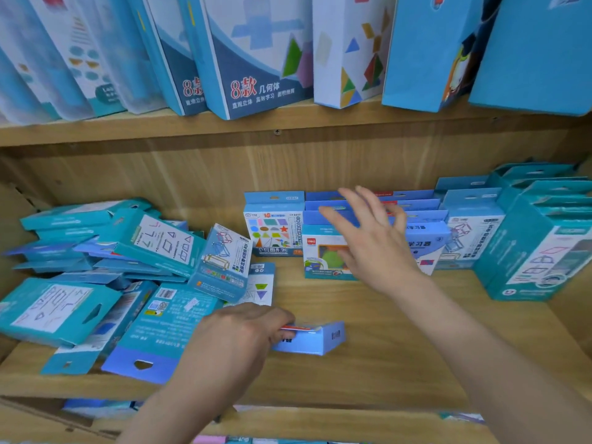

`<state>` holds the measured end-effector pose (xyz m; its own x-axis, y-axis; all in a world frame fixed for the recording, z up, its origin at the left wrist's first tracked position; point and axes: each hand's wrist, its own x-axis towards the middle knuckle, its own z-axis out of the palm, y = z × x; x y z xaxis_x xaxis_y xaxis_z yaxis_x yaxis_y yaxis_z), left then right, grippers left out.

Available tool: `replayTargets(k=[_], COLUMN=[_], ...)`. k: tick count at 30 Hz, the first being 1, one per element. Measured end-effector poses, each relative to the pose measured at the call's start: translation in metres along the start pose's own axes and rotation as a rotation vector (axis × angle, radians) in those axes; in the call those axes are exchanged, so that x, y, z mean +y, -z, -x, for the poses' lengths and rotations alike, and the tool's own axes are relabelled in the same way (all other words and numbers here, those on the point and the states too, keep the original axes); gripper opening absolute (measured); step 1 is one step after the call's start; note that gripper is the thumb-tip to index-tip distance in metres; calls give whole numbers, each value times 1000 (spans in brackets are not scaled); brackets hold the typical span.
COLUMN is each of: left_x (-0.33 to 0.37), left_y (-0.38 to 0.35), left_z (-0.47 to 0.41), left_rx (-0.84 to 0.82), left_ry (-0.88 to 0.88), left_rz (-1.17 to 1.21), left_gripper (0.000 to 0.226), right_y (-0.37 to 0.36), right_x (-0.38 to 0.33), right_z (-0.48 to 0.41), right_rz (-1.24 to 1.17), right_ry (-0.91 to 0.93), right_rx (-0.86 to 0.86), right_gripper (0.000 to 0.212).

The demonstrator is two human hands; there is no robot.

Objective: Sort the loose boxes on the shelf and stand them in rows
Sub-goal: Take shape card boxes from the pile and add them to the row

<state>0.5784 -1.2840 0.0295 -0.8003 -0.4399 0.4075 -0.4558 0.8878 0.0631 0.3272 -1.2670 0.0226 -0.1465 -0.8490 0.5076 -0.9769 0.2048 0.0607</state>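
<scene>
A heap of loose teal and blue boxes (105, 267) lies on the left half of the wooden shelf (368, 363). My left hand (243, 331) grips a small light-blue box (315, 339) lying flat near the shelf's middle. My right hand (374, 238) hovers with spread fingers in front of a row of standing blue boxes (323, 251) at the back middle. A standing box with coloured shapes (274, 229) is at that row's left. More teal boxes (531, 238) stand in rows at the right.
Large blue and white boxes (256, 52) stand on the upper shelf board (288, 126). The shelf's wooden back panel (192, 174) is behind the rows. More boxes (96, 406) show on the shelf below, past the front edge.
</scene>
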Motion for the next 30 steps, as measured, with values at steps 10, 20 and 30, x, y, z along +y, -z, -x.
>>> replayTargets(k=[10,20,30], left_x=[3,-9,-8], left_y=[-4,-28,-44], left_z=[-24,-44,-11], left_rx=[-121,113,50], left_ry=[54,552,648], left_rz=[-55,775,1148], left_gripper=[30,29,27], right_y=[-19,28,6], right_x=[10,-16,-53], right_z=[-8,59,86], right_rz=[113,-1426,-1459], right_ry=[86,-408,-524], right_rx=[-94,-146,-66], right_gripper=[72,42,34])
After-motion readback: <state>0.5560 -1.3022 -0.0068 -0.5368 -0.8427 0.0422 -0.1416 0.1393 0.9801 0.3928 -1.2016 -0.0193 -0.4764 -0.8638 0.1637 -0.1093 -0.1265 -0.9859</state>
